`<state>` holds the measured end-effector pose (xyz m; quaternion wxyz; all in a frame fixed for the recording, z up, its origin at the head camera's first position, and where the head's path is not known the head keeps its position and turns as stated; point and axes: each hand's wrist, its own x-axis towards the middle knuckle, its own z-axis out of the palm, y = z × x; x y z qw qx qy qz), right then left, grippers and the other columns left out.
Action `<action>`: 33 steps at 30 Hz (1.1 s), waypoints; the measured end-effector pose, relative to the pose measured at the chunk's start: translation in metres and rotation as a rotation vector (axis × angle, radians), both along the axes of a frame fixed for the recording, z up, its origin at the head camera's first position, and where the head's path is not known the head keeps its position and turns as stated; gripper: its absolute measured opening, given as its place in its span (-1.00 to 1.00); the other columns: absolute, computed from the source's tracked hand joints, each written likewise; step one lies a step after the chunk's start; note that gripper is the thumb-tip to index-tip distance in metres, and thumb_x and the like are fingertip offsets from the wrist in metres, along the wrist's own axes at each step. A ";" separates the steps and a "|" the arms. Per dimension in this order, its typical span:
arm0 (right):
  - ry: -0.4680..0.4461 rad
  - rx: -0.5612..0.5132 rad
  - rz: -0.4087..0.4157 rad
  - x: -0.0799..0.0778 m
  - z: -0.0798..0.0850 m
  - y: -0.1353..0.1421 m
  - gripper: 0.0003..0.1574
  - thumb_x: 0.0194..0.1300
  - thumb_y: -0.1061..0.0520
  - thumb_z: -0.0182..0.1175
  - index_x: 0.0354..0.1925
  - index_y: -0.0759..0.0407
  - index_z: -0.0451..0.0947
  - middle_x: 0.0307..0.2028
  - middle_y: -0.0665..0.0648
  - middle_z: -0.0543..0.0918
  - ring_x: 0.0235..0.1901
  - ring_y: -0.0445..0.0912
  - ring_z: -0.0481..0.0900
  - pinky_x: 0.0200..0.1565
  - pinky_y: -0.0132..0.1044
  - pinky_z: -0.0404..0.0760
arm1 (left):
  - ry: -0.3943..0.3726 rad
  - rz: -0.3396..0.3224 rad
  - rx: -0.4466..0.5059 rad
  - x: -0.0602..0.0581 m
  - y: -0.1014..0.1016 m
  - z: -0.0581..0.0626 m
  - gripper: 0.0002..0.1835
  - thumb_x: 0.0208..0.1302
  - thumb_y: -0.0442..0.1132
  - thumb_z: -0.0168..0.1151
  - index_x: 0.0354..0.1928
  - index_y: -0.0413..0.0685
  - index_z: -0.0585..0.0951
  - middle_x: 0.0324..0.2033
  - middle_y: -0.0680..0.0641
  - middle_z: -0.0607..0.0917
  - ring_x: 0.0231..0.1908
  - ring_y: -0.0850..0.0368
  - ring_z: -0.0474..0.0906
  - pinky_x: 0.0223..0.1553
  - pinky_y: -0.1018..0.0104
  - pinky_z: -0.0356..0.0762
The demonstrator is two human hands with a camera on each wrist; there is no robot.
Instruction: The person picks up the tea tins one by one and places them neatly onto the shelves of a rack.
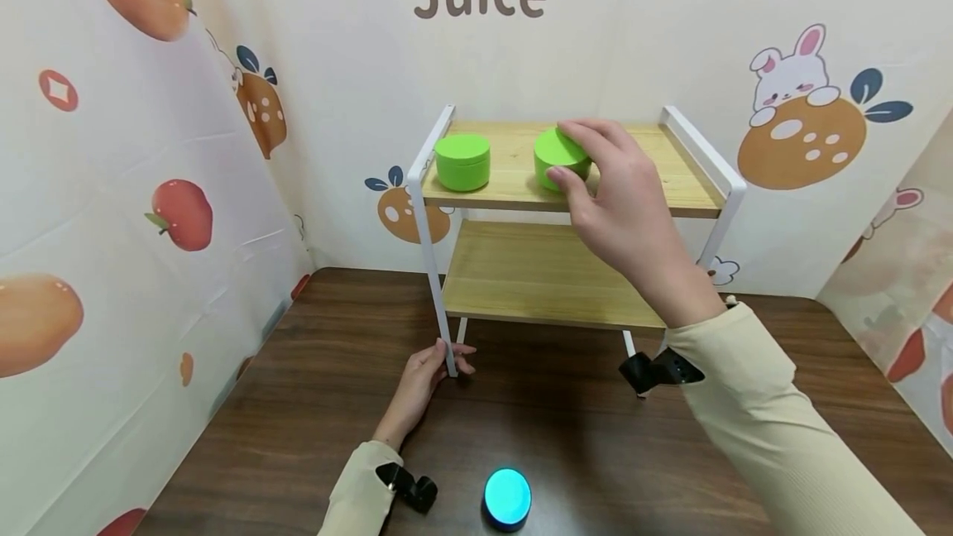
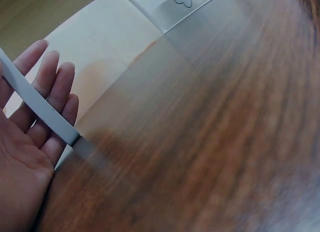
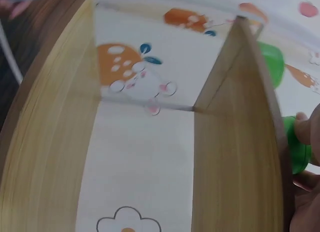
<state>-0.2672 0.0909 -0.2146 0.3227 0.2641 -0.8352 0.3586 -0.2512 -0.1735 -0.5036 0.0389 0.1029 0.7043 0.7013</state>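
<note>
On the upper board of a two-tier wooden shelf (image 1: pixel 543 271) with white frame sides, my right hand (image 1: pixel 625 209) grips a round green lidded container (image 1: pixel 551 165), thumb at its front and fingers over the far side. The right wrist view shows this container (image 3: pixel 296 149) from below, partly behind the board's edge. A matching green container (image 1: pixel 463 165) stands at the left end of the same board. Low on the shelf's front left, my left hand (image 1: pixel 419 380) holds the white leg (image 1: pixel 435 271) near its foot. In the left wrist view its fingers lie behind the leg (image 2: pixel 44 110).
A small round item with a shiny cyan top (image 1: pixel 507 496) stands at the front of the dark wooden table (image 1: pixel 298 420). Behind the shelf hangs a printed cloth (image 1: pixel 625 31) with fruit and rabbits; another side runs along the left. Black wrist cameras sit on both cuffs.
</note>
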 end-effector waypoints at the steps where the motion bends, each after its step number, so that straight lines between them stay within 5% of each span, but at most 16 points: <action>1: 0.004 0.010 -0.011 0.000 0.000 0.000 -0.45 0.46 0.25 0.32 0.35 0.36 0.55 0.29 0.30 0.60 0.31 0.15 0.56 0.38 0.04 0.46 | 0.000 -0.001 0.002 0.000 0.000 0.000 -0.27 0.76 0.11 -0.36 0.17 -0.37 0.67 -0.08 -0.44 0.74 -0.04 0.12 0.75 0.22 0.29 0.50; 10: -0.065 0.077 -0.077 0.000 0.002 0.001 -0.46 0.55 0.13 0.23 0.38 0.32 0.52 0.33 0.28 0.59 0.34 0.16 0.54 0.41 0.09 0.43 | -0.002 0.004 -0.002 0.000 0.002 0.000 -0.27 0.76 0.12 -0.34 0.16 -0.39 0.67 -0.08 -0.43 0.74 -0.03 0.14 0.74 0.23 0.29 0.50; 14: -0.083 0.087 -0.065 0.002 0.001 0.003 -0.42 0.61 0.09 0.11 0.47 0.24 0.44 0.49 0.26 0.44 0.50 0.17 0.35 0.52 0.14 0.27 | -0.001 0.008 -0.003 0.000 0.002 0.001 -0.26 0.76 0.11 -0.34 0.16 -0.42 0.65 -0.07 -0.45 0.74 -0.04 0.14 0.75 0.23 0.28 0.50; 18: 0.030 0.046 0.008 0.008 -0.008 0.006 -0.42 0.58 0.15 0.05 0.47 0.22 0.43 0.57 0.26 0.30 0.60 0.17 0.14 0.59 0.15 0.08 | -0.003 0.002 -0.002 0.000 0.002 0.001 -0.24 0.76 0.11 -0.36 0.16 -0.46 0.64 -0.03 -0.48 0.72 -0.03 0.15 0.75 0.23 0.27 0.49; 24: 0.219 0.014 0.097 0.016 -0.031 0.006 -0.40 0.45 0.23 0.11 0.41 0.29 0.45 0.53 0.32 0.33 0.60 0.19 0.12 0.62 0.10 0.00 | -0.002 -0.001 -0.003 0.000 0.001 0.001 -0.24 0.76 0.13 -0.35 0.18 -0.43 0.64 -0.06 -0.46 0.73 -0.03 0.13 0.75 0.22 0.27 0.49; 33: 0.275 -0.081 0.163 0.034 -0.065 0.008 -0.32 0.39 0.28 0.08 0.46 0.33 0.37 0.51 0.32 0.34 0.55 0.18 0.21 0.59 0.06 0.08 | 0.001 0.013 -0.003 0.001 0.000 0.000 -0.24 0.75 0.15 -0.35 0.16 -0.37 0.67 -0.09 -0.44 0.74 -0.03 0.09 0.76 0.21 0.31 0.53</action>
